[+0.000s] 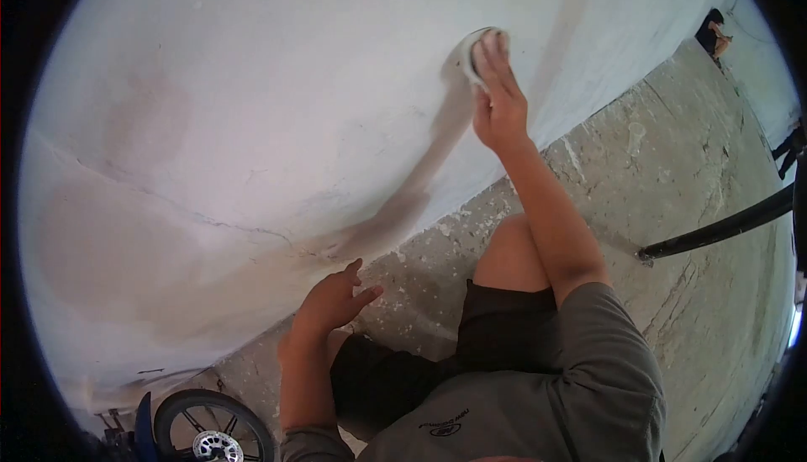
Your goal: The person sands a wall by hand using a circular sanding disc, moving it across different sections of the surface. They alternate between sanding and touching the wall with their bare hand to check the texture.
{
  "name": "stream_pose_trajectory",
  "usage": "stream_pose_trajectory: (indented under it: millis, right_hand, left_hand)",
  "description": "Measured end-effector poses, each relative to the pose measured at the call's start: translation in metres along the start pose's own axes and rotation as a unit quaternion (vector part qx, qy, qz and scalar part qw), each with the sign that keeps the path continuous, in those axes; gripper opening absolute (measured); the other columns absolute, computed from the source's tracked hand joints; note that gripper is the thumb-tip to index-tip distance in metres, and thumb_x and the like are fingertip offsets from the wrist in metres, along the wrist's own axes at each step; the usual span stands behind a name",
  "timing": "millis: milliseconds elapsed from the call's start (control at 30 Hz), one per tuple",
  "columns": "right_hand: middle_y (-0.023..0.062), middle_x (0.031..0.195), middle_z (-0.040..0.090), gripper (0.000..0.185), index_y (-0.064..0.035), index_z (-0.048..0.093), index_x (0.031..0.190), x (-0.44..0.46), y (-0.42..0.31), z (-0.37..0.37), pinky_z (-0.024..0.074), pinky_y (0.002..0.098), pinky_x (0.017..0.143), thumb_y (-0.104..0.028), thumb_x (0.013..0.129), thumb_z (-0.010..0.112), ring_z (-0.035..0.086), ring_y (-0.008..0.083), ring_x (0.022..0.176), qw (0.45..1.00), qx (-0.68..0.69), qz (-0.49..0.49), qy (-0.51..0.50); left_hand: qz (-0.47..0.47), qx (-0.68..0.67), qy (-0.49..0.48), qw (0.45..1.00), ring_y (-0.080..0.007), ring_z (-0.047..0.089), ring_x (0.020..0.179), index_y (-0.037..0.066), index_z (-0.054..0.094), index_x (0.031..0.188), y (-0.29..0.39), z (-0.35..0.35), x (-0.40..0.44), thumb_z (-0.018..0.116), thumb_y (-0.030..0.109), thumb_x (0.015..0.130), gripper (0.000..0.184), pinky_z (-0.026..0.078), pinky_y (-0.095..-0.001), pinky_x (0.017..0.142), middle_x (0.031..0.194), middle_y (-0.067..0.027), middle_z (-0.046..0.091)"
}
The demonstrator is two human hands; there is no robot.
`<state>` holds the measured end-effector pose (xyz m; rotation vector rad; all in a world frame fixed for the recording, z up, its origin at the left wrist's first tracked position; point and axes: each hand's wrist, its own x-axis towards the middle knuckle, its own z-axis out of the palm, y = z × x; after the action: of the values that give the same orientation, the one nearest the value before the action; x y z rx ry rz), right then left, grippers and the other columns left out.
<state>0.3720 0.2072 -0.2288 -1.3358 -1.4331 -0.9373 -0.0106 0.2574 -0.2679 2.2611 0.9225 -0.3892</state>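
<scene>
Against the white wall (336,84), my right hand (499,96) presses a round, pale pad or disc (471,57) with a darker centre, its fingers laid over it. The exact nature of that object is too small to tell. My left hand (336,295) is low by the foot of the wall, index finger and thumb apart, holding nothing. A thin crack (218,222) runs across the wall to the left of that hand.
The rough concrete floor (622,159) meets the wall along a diagonal edge. A motorcycle wheel (214,428) stands at the bottom left. A black pole (723,227) reaches in from the right. One person (714,35) sits far off at the upper right.
</scene>
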Motion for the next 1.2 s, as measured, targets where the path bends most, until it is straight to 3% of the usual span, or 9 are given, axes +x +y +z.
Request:
stream_pose_trajectory:
  millis: [133, 300, 333, 400, 533, 767, 1000, 1100, 1200]
  right_hand:
    - [0.0202, 0.153, 0.040, 0.047, 0.0044, 0.039, 0.147, -0.024, 0.038, 0.007, 0.0341, 0.0347, 0.114, -0.015, 0.104, 0.045, 0.038, 0.0306, 0.143, 0.970, 0.056, 0.210, 0.110]
    - [0.0203, 0.152, 0.041, 0.047, 0.0048, 0.042, 0.145, -0.027, 0.037, 0.002, 0.0301, 0.0315, 0.115, -0.021, 0.106, 0.042, 0.040, 0.0295, 0.141, 0.734, 0.284, 0.546, 0.286]
    - [0.0203, 0.152, 0.041, 0.047, 0.0048, 0.042, 0.145, -0.023, 0.029, 0.001, 0.0301, 0.0315, 0.115, -0.021, 0.106, 0.042, 0.040, 0.0295, 0.141, 0.738, 0.279, 0.545, 0.284]
    - [0.0224, 0.152, 0.041, 0.047, 0.0070, 0.043, 0.143, -0.016, 0.011, 0.000, 0.0332, 0.0313, 0.113, -0.020, 0.106, 0.042, 0.041, 0.0288, 0.141, 0.908, 0.138, 0.370, 0.142]
    - [0.0225, 0.152, 0.041, 0.047, 0.0076, 0.043, 0.143, -0.001, 0.019, -0.002, 0.0341, 0.0311, 0.112, -0.020, 0.105, 0.042, 0.041, 0.0275, 0.141, 0.972, 0.045, 0.203, 0.110]
    - [0.0106, 0.135, 0.055, 0.053, 0.0043, 0.046, 0.142, -0.046, 0.052, 0.002, 0.0443, 0.0320, 0.095, -0.033, 0.105, 0.044, 0.054, 0.0208, 0.115, 0.738, 0.273, 0.560, 0.259]
    - [0.0083, 0.138, 0.054, 0.055, -0.0012, 0.042, 0.147, -0.100, 0.100, 0.012, 0.0444, 0.0309, 0.098, -0.036, 0.105, 0.045, 0.053, 0.0207, 0.118, 0.708, 0.210, 0.619, 0.268]
    - [0.0077, 0.144, 0.048, 0.057, -0.0031, 0.042, 0.147, -0.100, 0.090, 0.003, 0.0393, 0.0341, 0.106, -0.041, 0.105, 0.043, 0.050, 0.0237, 0.125, 0.584, 0.311, 0.701, 0.265]
    - [0.0084, 0.141, 0.050, 0.057, -0.0005, 0.043, 0.145, -0.035, 0.048, -0.010, 0.0383, 0.0335, 0.106, -0.041, 0.104, 0.043, 0.051, 0.0233, 0.123, 0.672, 0.322, 0.613, 0.264]
  left_hand:
    - [-0.009, -0.006, 0.017, 1.000, -0.0376, 0.063, 0.112, 0.001, 0.041, 0.146, -0.010, 0.001, -0.009, 0.065, 0.053, 0.089, 0.081, 0.049, -0.0429, 0.095, 0.119, -0.0221, 0.067]
    - [-0.014, 0.008, 0.023, 1.000, -0.0384, 0.063, 0.111, 0.002, 0.041, 0.147, -0.009, 0.000, -0.019, 0.066, 0.052, 0.088, 0.081, 0.049, -0.0434, 0.095, 0.118, -0.0216, 0.067]
    - [-0.010, 0.004, 0.020, 1.000, -0.0384, 0.063, 0.111, 0.002, 0.041, 0.147, -0.007, -0.001, -0.019, 0.066, 0.052, 0.088, 0.081, 0.049, -0.0434, 0.095, 0.118, -0.0216, 0.067]
    - [0.002, 0.010, 0.020, 1.000, -0.0391, 0.061, 0.114, -0.001, 0.041, 0.145, -0.004, -0.001, -0.019, 0.064, 0.053, 0.089, 0.081, 0.048, -0.0442, 0.096, 0.120, -0.0228, 0.066]
    - [0.021, 0.002, 0.006, 1.000, -0.0390, 0.061, 0.114, -0.001, 0.041, 0.145, -0.004, 0.001, -0.012, 0.065, 0.052, 0.089, 0.080, 0.048, -0.0443, 0.095, 0.119, -0.0233, 0.065]
    - [0.004, 0.009, 0.029, 1.000, -0.0383, 0.062, 0.111, -0.002, 0.042, 0.144, 0.000, 0.003, -0.022, 0.067, 0.049, 0.088, 0.080, 0.048, -0.0438, 0.094, 0.117, -0.0234, 0.066]
    - [0.013, 0.000, 0.029, 0.999, -0.0382, 0.062, 0.111, -0.002, 0.043, 0.144, 0.002, 0.002, -0.019, 0.067, 0.048, 0.088, 0.080, 0.048, -0.0436, 0.094, 0.116, -0.0232, 0.066]
    - [0.013, 0.009, 0.021, 1.000, -0.0380, 0.061, 0.112, -0.002, 0.042, 0.145, 0.005, 0.003, -0.020, 0.067, 0.048, 0.088, 0.080, 0.048, -0.0436, 0.094, 0.117, -0.0230, 0.066]
    - [0.012, 0.007, 0.028, 1.000, -0.0374, 0.061, 0.112, -0.001, 0.042, 0.145, 0.001, 0.006, -0.020, 0.067, 0.048, 0.088, 0.079, 0.048, -0.0435, 0.095, 0.117, -0.0227, 0.066]
